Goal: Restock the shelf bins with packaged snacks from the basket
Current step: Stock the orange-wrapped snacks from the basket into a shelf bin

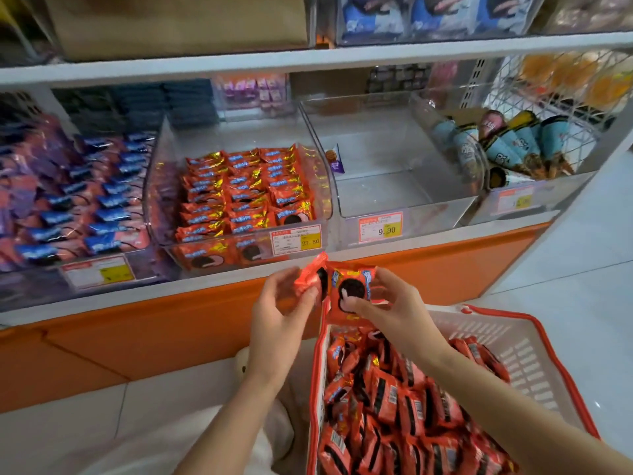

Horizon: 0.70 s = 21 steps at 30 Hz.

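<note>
While above basket (510, 341) — packets (352, 286) in left grip (277, 310), right grip (394, 303)

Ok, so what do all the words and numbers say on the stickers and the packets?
"27.80": on the orange bin's tag.
"9.90": on the near-empty bin's tag.
The small print on both of those is too small to read.
The far-left tag and the far-right tag are too blurred to read.
The lettering on the orange packets is too blurred to read.
</note>
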{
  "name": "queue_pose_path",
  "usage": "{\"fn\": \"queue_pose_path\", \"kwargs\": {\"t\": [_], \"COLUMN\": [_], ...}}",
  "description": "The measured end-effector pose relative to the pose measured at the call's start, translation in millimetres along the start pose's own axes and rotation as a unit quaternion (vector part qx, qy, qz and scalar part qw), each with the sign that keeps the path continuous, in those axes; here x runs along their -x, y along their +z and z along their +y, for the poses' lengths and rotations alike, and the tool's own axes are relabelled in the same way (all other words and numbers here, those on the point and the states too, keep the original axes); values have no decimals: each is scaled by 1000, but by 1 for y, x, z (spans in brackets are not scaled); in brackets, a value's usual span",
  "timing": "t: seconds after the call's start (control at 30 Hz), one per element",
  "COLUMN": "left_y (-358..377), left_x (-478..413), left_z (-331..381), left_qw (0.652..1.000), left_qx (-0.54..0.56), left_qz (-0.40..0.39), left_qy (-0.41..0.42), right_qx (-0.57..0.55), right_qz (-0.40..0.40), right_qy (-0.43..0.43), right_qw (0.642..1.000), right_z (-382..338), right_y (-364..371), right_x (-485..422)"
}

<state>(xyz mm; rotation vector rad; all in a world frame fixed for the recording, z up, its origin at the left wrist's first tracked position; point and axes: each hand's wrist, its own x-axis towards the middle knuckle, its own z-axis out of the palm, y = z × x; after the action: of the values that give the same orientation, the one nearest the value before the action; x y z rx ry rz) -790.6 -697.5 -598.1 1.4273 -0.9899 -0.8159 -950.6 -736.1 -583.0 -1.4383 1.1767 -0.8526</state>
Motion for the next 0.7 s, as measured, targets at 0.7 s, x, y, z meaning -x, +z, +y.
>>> {"fn": "queue_pose_path", "kwargs": {"t": [0.7], "left_y": [-82], "left_x": [-60], "left_z": [-16], "left_qw": [872], "left_qx": [-421], "left_qz": [57], "left_qy": [243], "right_qx": [646], "right_qz": [-112], "right_qy": [-179], "right_qw": [734], "right_z": [-109], "right_y": [54], "right_x": [-158]}}
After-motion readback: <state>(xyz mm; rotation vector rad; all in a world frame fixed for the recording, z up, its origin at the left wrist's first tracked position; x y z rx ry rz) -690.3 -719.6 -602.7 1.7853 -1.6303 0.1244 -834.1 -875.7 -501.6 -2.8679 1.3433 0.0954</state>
